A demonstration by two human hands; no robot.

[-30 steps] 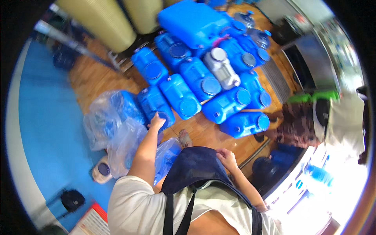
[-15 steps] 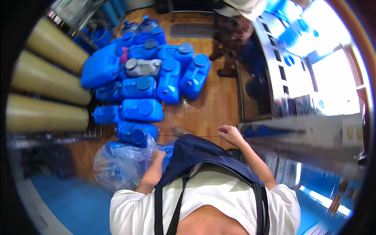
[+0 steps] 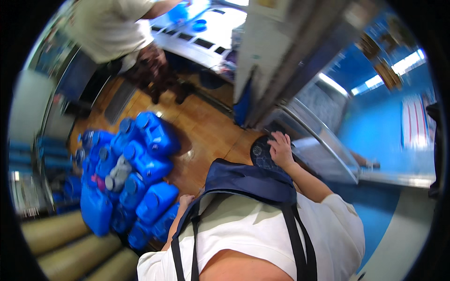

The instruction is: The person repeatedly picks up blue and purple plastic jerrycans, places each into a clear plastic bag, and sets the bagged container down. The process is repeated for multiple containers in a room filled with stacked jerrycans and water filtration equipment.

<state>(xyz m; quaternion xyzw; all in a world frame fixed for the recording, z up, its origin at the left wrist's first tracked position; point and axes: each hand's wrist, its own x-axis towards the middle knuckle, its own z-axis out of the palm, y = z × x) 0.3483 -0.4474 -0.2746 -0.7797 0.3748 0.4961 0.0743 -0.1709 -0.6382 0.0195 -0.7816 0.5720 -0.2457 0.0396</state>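
My right hand (image 3: 281, 149) is raised with its fingers apart and holds nothing. From this view it overlaps the edge of a dark round object (image 3: 261, 151) with a pale pattern, perhaps a stool top; I cannot tell if they touch. My left hand (image 3: 186, 200) is low beside my dark blue apron (image 3: 246, 180), its fingers mostly hidden. Nearest to it are several blue plastic jerrycans (image 3: 157, 199) crowded on the floor. A grey jerrycan (image 3: 120, 172) stands among them.
Another person (image 3: 112, 33) stands at the far left by a bright counter (image 3: 206, 51). Thick tan cylinders (image 3: 61, 229) lie at lower left. A doorway with a metal-framed glass door (image 3: 323, 140) is at right, opening onto a blue floor (image 3: 356, 206). A blue cloth hangs on the wall (image 3: 243, 105).
My view has swung to the right, so the jerrycans sit lower left. The clear plastic bag by my left hand is out of sight. My right hand's fingers have spread.
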